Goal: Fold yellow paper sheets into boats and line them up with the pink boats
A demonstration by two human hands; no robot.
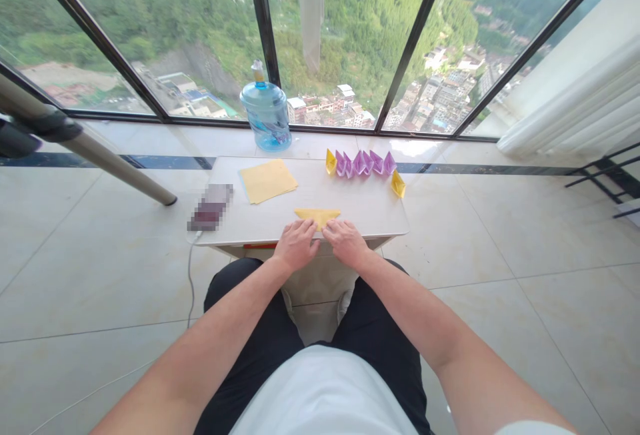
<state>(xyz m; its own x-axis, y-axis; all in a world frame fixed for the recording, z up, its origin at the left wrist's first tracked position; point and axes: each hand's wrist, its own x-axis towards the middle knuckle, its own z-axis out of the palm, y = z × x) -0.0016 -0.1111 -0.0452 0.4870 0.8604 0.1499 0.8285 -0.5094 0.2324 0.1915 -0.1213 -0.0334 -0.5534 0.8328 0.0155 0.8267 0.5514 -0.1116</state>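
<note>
A yellow sheet of paper (318, 213), folded into a triangle with its long edge away from me, lies near the front edge of the small white table (245, 225). My left hand (298, 244) holds its near left side under closely bent fingers, the thumb lower down. On the near right side my right hand (345, 241) holds it the same way, fingertips on the paper. Between the hands only a narrow gap shows. My fingers cover the triangle's lower sides.
Loose yellow sheets (269, 181) lie at the table's back left. Several purple folded paper boats (364, 163) stand in a row at the back, with yellow boats (398, 184) at either end. A pixelated object (211, 208) with a cable lies left. Behind stands a blue water jug (267, 115).
</note>
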